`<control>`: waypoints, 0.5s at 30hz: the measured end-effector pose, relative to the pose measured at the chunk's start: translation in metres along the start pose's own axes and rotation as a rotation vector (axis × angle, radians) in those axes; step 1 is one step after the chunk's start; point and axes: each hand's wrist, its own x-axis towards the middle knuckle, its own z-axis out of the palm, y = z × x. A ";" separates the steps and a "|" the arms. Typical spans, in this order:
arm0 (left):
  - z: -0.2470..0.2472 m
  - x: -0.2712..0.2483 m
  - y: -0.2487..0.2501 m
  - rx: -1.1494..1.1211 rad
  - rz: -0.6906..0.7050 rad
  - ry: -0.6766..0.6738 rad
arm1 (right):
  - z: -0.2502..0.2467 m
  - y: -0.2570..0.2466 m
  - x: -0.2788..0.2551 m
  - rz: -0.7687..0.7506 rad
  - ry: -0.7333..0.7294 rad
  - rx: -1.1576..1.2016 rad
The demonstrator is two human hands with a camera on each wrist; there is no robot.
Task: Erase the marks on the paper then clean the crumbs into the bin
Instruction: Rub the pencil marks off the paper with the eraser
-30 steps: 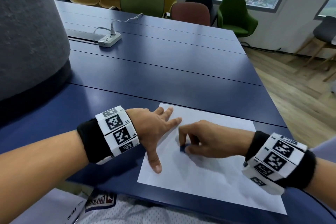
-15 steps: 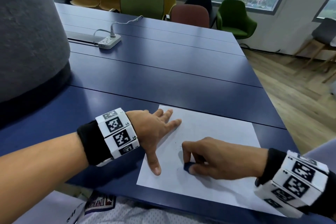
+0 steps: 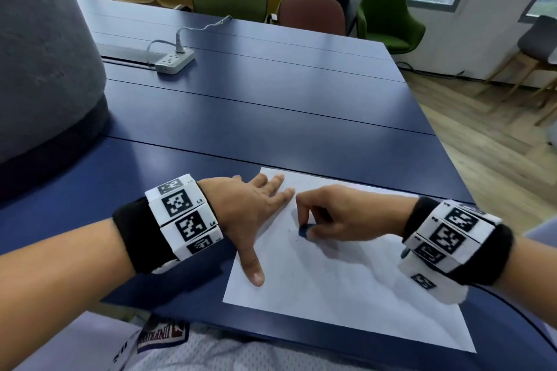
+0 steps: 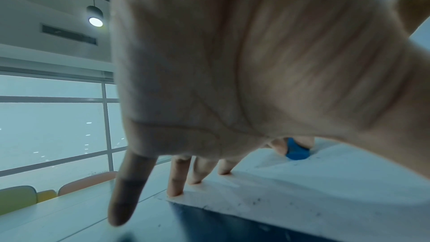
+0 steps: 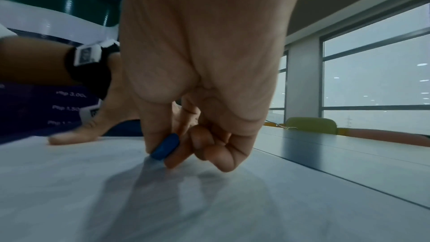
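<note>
Rubbing goes on; the eraser is back at the far left of the sheet.

The right hand [image 3: 346, 217], pinching the blue eraser [image 3: 303, 232], has swung back from nearer; the left hand [image 3: 250, 211] stays spread flat on the paper [image 3: 346, 286]. Crumbs [image 4: 256, 201] remain.

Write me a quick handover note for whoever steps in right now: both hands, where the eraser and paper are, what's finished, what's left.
Left hand: flat, fingers spread, pressing down the left edge of the white sheet of paper on the dark blue table.
Right hand: pinching the small blue eraser, its lower end on the paper near the sheet's upper left.
Done: erasing is under way; dark eraser crumbs lie on the sheet.
Left: finish any remaining faint marks, then gather the crumbs into the bin. No bin shows in any view.
</note>
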 end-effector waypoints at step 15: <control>-0.003 -0.001 0.004 0.020 -0.017 -0.020 | -0.010 0.017 0.007 0.134 0.173 -0.046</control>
